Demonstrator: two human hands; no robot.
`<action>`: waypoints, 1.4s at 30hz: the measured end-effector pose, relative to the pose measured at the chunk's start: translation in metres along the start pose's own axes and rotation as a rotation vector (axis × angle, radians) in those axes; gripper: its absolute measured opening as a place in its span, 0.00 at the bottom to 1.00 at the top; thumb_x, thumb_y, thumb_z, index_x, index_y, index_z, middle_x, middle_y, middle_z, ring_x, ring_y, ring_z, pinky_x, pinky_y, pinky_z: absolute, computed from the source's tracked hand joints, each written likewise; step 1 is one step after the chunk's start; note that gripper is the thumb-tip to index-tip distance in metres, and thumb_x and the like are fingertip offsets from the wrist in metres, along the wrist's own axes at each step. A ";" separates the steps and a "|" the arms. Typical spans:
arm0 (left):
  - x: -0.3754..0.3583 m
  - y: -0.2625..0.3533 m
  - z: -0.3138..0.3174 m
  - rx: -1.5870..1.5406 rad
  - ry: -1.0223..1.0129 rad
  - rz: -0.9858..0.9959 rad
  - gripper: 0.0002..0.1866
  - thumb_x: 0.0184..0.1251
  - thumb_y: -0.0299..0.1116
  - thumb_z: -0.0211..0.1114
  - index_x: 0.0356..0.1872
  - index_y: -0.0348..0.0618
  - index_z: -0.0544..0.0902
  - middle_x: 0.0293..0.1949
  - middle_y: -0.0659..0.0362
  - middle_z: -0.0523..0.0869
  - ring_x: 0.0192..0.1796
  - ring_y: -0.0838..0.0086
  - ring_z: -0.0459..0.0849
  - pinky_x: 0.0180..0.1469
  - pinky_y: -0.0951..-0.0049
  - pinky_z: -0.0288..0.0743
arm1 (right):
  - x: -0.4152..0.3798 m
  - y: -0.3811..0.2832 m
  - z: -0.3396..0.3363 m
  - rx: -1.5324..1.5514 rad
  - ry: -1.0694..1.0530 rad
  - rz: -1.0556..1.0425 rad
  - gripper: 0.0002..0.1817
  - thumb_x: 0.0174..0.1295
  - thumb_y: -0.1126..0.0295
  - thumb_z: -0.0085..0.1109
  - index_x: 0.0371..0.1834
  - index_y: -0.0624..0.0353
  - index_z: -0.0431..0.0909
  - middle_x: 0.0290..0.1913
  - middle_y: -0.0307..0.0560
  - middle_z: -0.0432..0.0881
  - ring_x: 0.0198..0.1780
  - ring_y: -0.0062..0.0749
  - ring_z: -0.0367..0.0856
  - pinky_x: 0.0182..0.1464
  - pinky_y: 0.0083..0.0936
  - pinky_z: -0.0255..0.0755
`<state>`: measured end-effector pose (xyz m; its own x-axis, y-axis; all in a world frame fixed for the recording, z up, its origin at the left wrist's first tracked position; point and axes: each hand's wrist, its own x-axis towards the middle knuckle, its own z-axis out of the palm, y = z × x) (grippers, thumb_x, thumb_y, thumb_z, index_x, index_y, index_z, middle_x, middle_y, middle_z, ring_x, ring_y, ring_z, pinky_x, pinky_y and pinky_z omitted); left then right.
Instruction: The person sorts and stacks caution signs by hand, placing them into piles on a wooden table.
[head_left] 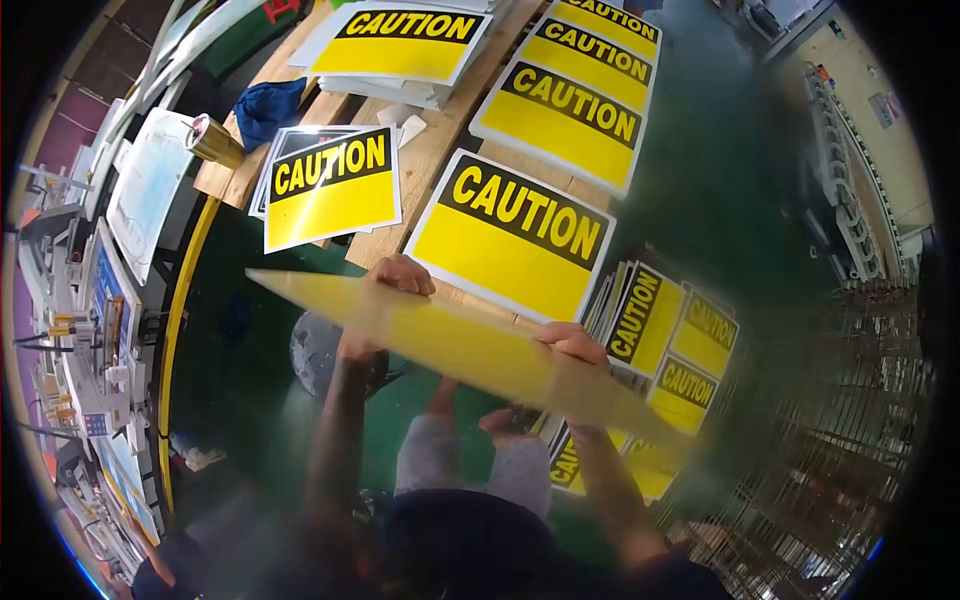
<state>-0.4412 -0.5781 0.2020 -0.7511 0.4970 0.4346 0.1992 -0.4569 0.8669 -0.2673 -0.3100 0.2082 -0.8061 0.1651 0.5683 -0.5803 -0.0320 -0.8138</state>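
Observation:
A translucent yellowish sheet [470, 345] is held up in front of my body, tilted so that it looks like a narrow blade. My left hand [395, 280] grips its upper edge left of the middle, fingers curled over it. Farther right, my right hand [572, 343] grips the same edge. Just beyond the sheet, a yellow and black CAUTION sign [510, 235] lies on the wooden pallet table [375, 245]. Another CAUTION sign [335, 190] rests on sheets to the left, with glare on its face.
A stack of CAUTION signs [400, 45] sits at the back, and overlapping signs [565, 115] run along the right. More signs [640, 320] are low at the right. A metallic can [215, 142] and blue cloth [268, 112] are at the left. A wire rack [830, 450] stands far right.

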 end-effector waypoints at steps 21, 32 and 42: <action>0.041 0.039 0.010 0.410 0.232 -0.083 0.61 0.61 0.42 0.85 0.87 0.39 0.51 0.80 0.48 0.65 0.83 0.58 0.63 0.82 0.54 0.54 | 0.011 0.003 0.031 -0.079 0.667 0.450 0.22 0.63 0.72 0.76 0.58 0.63 0.78 0.53 0.44 0.85 0.54 0.31 0.84 0.57 0.31 0.78; 0.045 -0.005 0.048 -0.047 0.407 -0.605 0.34 0.80 0.31 0.67 0.81 0.37 0.62 0.70 0.54 0.79 0.70 0.68 0.78 0.73 0.65 0.71 | 0.060 0.008 0.047 0.537 1.323 0.437 0.32 0.80 0.53 0.60 0.80 0.55 0.66 0.73 0.43 0.77 0.76 0.41 0.72 0.80 0.45 0.61; 0.098 -0.090 -0.045 0.650 0.151 -0.569 0.38 0.71 0.31 0.72 0.78 0.34 0.66 0.68 0.42 0.80 0.69 0.55 0.80 0.72 0.59 0.74 | 0.002 0.054 -0.033 -0.387 0.834 0.737 0.33 0.69 0.73 0.73 0.76 0.72 0.73 0.54 0.49 0.88 0.54 0.31 0.87 0.56 0.25 0.79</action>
<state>-0.5614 -0.5216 0.1558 -0.9119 0.3971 -0.1034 0.0534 0.3646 0.9296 -0.2961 -0.2784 0.1614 -0.5233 0.8300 -0.1931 0.1830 -0.1119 -0.9767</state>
